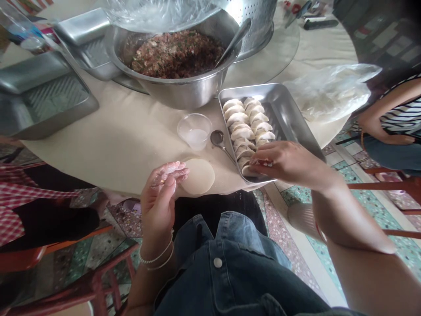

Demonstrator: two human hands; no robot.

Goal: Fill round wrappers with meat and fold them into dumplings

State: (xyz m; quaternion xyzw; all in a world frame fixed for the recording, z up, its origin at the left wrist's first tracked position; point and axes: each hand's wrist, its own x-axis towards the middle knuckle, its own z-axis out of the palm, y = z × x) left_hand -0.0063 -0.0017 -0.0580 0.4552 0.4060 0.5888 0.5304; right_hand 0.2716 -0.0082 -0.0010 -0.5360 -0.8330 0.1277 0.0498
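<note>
My right hand (284, 162) is over the near end of a metal tray (289, 116), its fingers closed on a dumpling (246, 170) at the front of the left row. Two rows of folded dumplings (237, 118) lie along the tray's left side. My left hand (160, 193), dusted with flour, is held at the table edge with nothing in it and its fingers apart. Just beyond its fingertips a round dough wrapper (200, 176) lies flat on the cloth. A small clear cup (194, 131) of whitish contents and a metal spoon (218, 139) are behind the wrapper.
A big steel bowl (194, 93) of meat filling (174, 52) stands behind, with a utensil (235, 41) leaning in it. Metal trays (82, 98) are at left, a perforated pot (259, 22) behind. A plastic bag (332, 94) lies right. People sit at both sides.
</note>
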